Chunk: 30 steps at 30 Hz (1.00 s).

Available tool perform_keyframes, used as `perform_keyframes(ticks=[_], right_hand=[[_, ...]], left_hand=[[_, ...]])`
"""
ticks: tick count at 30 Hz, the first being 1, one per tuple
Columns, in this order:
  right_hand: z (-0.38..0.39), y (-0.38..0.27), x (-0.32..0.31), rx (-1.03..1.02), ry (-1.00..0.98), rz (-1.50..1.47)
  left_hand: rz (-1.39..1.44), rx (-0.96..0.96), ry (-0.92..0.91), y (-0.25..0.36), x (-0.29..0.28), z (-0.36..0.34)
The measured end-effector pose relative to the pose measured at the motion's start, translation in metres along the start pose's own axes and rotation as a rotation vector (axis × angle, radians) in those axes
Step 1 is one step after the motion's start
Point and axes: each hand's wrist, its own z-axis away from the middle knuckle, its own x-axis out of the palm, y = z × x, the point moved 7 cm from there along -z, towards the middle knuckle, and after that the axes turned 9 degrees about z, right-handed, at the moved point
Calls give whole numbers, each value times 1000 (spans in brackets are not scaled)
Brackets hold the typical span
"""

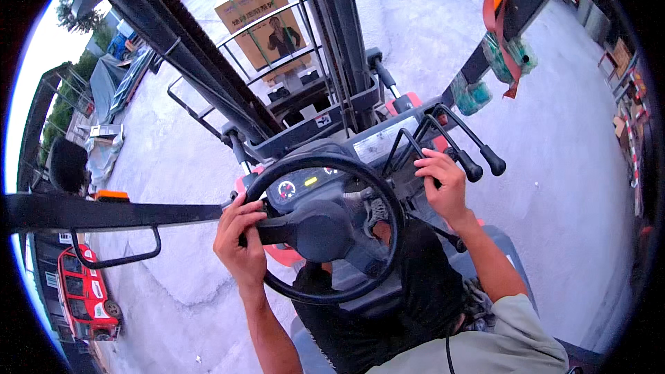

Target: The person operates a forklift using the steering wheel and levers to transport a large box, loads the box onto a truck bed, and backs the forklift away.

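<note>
I sit at the controls of a forklift. My left hand (241, 242) is closed on the left side of the black steering wheel (398, 235), its fingers curled over the rim. My right hand (445, 183) is closed over the end of the nearest control lever (407, 140), hiding its knob. Just right of that hand stand two more black levers with knobs, one knob (471, 168) close to my fingers and another knob (494, 160) farther right. Behind the wheel is the dashboard (310, 182) with round gauges and a lit yellow display.
Ahead, beyond the dark mast (187, 55), a large cardboard box (260, 21) stands against the load guard. A red vehicle (83, 287) is parked at left. Covered stacks (114, 86) line the far left. An orange strap (495, 21) hangs on the right pillar. Pale concrete (568, 166) surrounds the forklift.
</note>
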Motion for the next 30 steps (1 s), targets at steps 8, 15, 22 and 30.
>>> perform_keyframes(ticks=[8,15,22,30], right_hand=[[9,-9,-2,46,25,-2],[15,32,14,27,-11,6],[15,1,0,1,14,20],[32,8,1,27,10,-4]], left_hand=[[-45,41,-35,2,-14,26],[-25,17,8,4,20,34],[-36,-15,-28,-4,-4,52],[-17,27,18,6,-3,50]])
